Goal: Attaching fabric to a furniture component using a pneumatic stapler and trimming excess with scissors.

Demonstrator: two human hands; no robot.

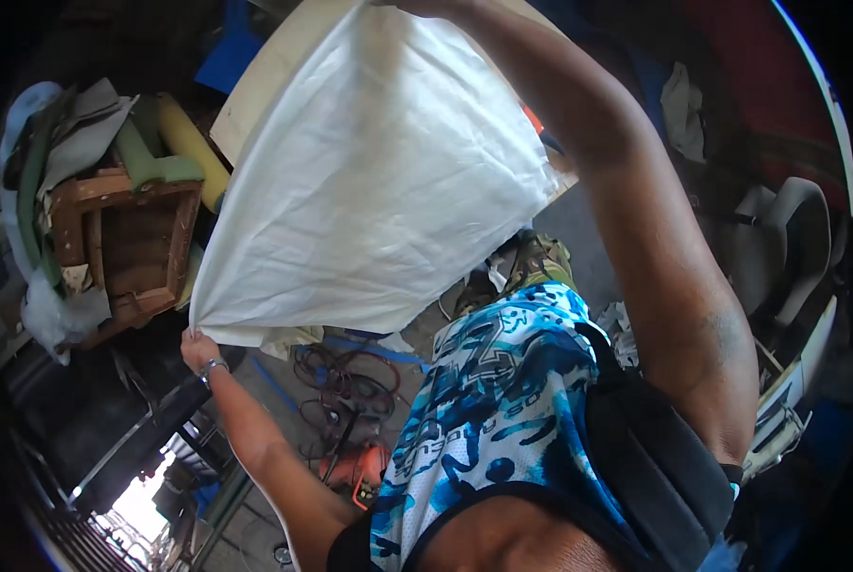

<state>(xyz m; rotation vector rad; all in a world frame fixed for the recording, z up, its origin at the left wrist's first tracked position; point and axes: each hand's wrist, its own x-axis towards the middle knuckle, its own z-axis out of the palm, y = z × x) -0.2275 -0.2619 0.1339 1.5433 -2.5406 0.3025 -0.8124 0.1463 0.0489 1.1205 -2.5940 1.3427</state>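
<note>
And here's the big white sheet of woven cloth (pixel 379 191), spread up between the person's two hands, lying over or just in front of a pale cream, flat worktop (pixel 272 86), whose left edge and left corner peek out past it; whether the cloth touches the surface, I can't tell. Down at the sheet's lower left corner, the left hand (pixel 198 352) has thumb and fingers pinching the fabric, a silver metal band (pixel 215 370) at its wrist. Up top, the right hand (pixel 426 6) reaches the cloth's far corner, but the picture's edge cuts it off, so how its fingers grip I can't say.

Why so wide? Those hands sit near two corners on one side, and that seems to be what draws that long left edge straight, while the rest lies loose with soft creases.

Now the count: one sheet, one worktop, two hands. Beyond the worktop's left corner, one brown wooden box-like frame (pixel 186 234), one yellow padded roll (pixel 186 138) and at least two green padded pieces (pixel 145 162), crowded together, probably just parked aside. Below, one orange-red machine (pixel 369 465) near looped dark red hose (pixel 379 367); its tangle defies counting.
</note>
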